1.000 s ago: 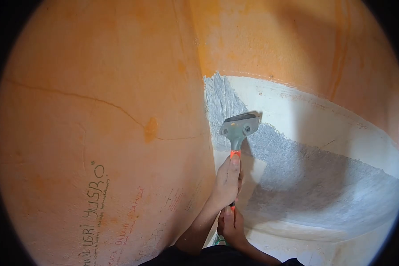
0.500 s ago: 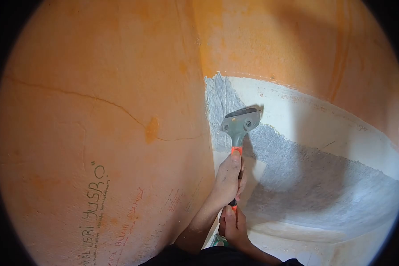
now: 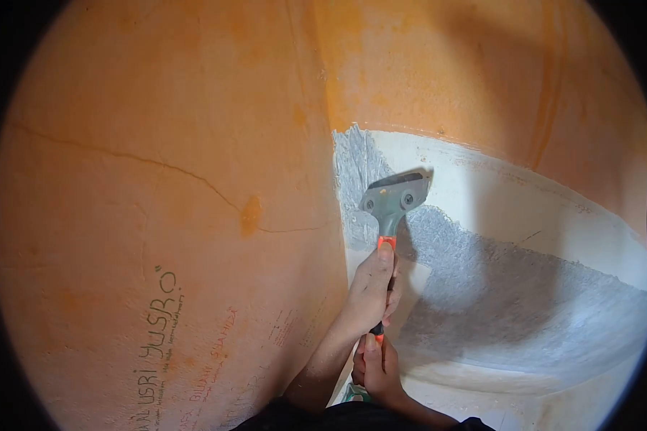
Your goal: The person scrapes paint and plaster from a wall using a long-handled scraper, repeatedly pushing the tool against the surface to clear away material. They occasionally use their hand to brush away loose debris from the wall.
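Observation:
A long-handled scraper (image 3: 395,199) with a wide grey-green head and an orange-and-black handle lies against the wall. Its blade edge is over the pale band, just right of the roughened grey strip (image 3: 354,161) by the corner. My left hand (image 3: 370,291) is closed round the upper handle, thumb lying along it just below the head. Lower down, my right hand (image 3: 381,370) grips the handle's end. The middle of the handle is partly hidden by my left hand.
An orange wall (image 3: 108,201) with a crack and handwriting stands at left, meeting the facing wall in a corner. Orange paint (image 3: 424,65) covers the upper facing wall. A rough grey area (image 3: 510,287) spreads at right. A green-and-white object (image 3: 355,392) shows beneath my hands.
The scraper head has shifted slightly up and to the right across the pale band. Both hands keep their hold. The view has tilted a little, so the wall sits lower.

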Available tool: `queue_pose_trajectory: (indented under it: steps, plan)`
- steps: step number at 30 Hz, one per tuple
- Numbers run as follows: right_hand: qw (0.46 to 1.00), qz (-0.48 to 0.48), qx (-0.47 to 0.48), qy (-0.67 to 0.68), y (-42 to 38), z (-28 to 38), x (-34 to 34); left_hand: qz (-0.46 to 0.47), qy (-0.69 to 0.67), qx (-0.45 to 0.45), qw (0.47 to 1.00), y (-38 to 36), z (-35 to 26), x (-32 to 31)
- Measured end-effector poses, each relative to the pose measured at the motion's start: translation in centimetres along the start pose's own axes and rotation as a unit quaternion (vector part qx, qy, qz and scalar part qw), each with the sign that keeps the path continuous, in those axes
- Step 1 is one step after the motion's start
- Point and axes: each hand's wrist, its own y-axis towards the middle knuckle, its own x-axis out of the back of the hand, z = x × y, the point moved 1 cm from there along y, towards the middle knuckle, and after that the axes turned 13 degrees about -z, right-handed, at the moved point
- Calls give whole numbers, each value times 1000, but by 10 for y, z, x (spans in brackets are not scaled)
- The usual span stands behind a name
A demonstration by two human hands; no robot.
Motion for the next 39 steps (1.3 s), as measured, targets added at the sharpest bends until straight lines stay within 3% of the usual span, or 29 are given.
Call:
queue_pose_trajectory:
  steps: [16,19,21,25,29,33,36,39]
  plan:
    - [999,34,12,0,14,13,0,-26,31,-20,999,8,-15,-4]
    - [999,39,3,-1,8,21,-3,-11,7,-81,997,11,-28,-8]
    - [999,47,-8,11,4,18,0,-11,17,-33,999,6,-22,-7]
    - [999,39,13,-13,14,26,-3,-14,-5,-67,998,13,-30,-10]
    - [999,49,-17,15,6,15,2,-39,14,-11,999,4,-21,-8]
    - [999,49,-5,12,12,19,-2,-27,-1,-42,999,11,-36,-10]
    - [998,57,36,6,13,24,-7,-38,12,-17,999,6,-31,-10]
    - [998,59,-16,28,10,21,-4,-26,-8,-20,999,11,-36,-11]
